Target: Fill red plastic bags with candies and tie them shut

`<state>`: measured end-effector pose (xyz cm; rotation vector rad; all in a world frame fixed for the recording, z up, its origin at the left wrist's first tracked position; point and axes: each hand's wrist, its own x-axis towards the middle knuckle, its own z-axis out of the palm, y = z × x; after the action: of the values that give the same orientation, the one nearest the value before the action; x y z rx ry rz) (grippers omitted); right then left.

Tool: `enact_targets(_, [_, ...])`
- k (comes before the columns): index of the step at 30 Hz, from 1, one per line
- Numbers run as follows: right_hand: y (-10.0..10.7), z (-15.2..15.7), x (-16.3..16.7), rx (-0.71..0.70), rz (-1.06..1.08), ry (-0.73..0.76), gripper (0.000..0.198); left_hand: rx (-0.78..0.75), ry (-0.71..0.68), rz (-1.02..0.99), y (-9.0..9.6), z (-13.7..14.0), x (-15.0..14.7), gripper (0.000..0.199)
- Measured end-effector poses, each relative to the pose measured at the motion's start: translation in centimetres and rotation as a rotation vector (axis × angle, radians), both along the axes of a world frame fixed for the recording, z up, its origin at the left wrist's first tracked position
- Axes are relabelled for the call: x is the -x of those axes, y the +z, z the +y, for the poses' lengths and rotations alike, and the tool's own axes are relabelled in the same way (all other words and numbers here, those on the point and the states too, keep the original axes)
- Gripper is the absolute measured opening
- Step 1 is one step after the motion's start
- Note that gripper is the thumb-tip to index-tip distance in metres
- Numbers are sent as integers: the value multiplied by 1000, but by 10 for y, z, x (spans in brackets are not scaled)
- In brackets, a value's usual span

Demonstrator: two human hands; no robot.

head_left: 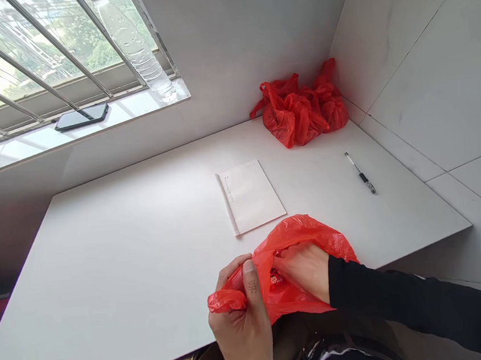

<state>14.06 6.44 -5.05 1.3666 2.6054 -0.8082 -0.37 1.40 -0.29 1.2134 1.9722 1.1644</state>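
Observation:
A thin red plastic bag is spread at the front edge of the white table. My left hand is closed on the bag's left side, with a twist of plastic sticking out past the thumb. Through the bag's mouth reaches my right hand, its fingers hidden inside. Beside those fingers shows a small patch of something red and white, too small to name. A pale booklet with a line of print along its left side lies just beyond the bag.
More red plastic bags, bunched up, sit in the far corner against the wall. A black-and-clear pen lies at the right. On the windowsill are a phone and a clear plastic bottle. Tiled wall borders the right side.

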Motion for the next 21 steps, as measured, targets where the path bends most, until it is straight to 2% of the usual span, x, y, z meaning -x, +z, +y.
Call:
enact_targets(4, [0, 7, -6, -39, 17, -87, 30, -5, 19, -4, 0, 1, -1, 25])
enact_targets(11, [-11, 14, -10, 2, 94, -97, 21, 6, -27, -8, 3, 3, -4, 27])
enact_targets(21, [-2, 14, -28, -49, 68, -141, 22, 1, -32, -3, 1, 4, -4, 29])
